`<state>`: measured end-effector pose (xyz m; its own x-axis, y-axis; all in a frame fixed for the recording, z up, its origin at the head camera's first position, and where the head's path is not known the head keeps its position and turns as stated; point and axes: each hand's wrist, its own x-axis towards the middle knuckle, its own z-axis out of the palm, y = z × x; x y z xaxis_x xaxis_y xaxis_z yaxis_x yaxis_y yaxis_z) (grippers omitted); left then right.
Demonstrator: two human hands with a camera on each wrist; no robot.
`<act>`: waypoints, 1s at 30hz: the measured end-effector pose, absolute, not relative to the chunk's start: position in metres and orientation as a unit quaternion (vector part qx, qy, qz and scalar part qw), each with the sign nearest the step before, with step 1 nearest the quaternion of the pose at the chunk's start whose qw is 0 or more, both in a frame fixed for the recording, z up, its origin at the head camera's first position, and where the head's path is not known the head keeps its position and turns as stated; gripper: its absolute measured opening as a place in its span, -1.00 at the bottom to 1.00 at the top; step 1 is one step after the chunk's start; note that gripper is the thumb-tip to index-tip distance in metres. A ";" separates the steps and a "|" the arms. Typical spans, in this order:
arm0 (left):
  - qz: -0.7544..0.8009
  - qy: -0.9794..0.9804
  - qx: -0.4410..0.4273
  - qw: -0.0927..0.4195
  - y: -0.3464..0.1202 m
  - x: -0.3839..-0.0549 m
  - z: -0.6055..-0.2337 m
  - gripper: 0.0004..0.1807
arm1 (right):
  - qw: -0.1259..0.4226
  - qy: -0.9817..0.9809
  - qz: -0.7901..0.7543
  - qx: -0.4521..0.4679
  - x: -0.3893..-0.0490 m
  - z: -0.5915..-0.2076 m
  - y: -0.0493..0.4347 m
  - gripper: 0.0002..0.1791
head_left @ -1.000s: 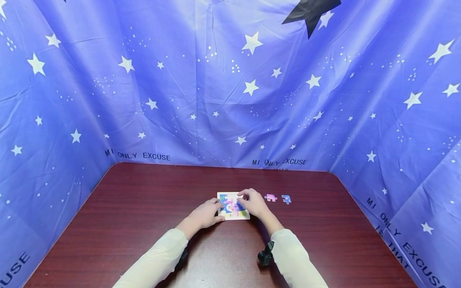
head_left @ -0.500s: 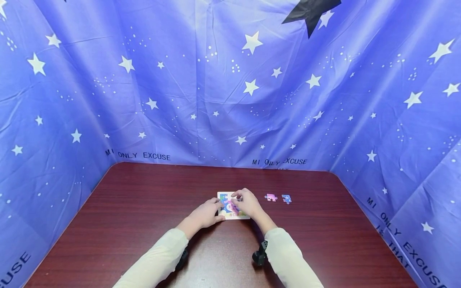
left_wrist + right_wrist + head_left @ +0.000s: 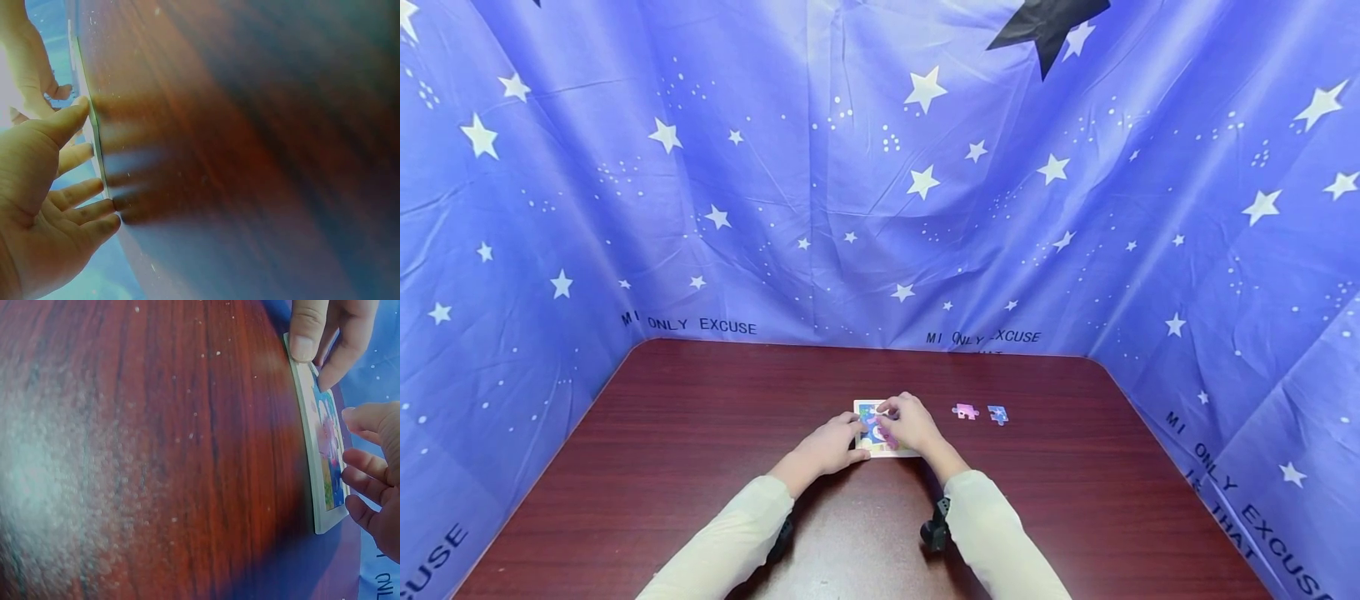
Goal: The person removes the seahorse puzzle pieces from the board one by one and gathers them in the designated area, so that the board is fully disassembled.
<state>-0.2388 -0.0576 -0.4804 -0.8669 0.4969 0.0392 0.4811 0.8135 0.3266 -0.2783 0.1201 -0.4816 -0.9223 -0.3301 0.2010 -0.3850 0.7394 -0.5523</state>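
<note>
A small framed jigsaw puzzle (image 3: 891,455) with a pale border and a colourful picture lies mid-table. My left hand (image 3: 829,444) rests at its left side, fingers extended over the edge and thumb on the near corner; the right wrist view shows that thumb (image 3: 302,349) on the border. Over the puzzle's right part is my right hand (image 3: 913,423), its bent thumb and forefinger close together near the middle of the picture. I cannot tell whether a piece is between them. In the right wrist view, my right hand's fingers (image 3: 365,465) line the far edge of the puzzle.
To the right of the puzzle lie a pink jigsaw piece (image 3: 966,412) and a blue jigsaw piece (image 3: 997,414). The dark red wooden table (image 3: 715,392) is bordered by a blue star-printed curtain (image 3: 865,208) at the back and sides.
My right hand has moved left across the puzzle, from its upper right part toward its middle, covering more of the picture. My left hand and the two loose pieces stay in place.
</note>
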 end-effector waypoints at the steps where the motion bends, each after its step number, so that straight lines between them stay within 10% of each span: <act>1: 0.164 0.952 0.257 0.024 -0.058 -0.239 -0.480 -0.50 | 0.046 -0.931 0.306 0.192 -0.279 -0.482 0.119 -0.85; 30: 0.157 0.951 0.264 0.016 -0.059 -0.242 -0.485 -0.50 | 0.026 -0.953 0.249 0.171 -0.281 -0.482 0.112 -0.79</act>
<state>-0.2418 -0.0587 -0.4855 -0.8597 0.5081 0.0531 0.4983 0.8110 0.3065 -0.2807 0.1120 -0.4816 -0.9404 -0.3125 0.1342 -0.3382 0.8179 -0.4654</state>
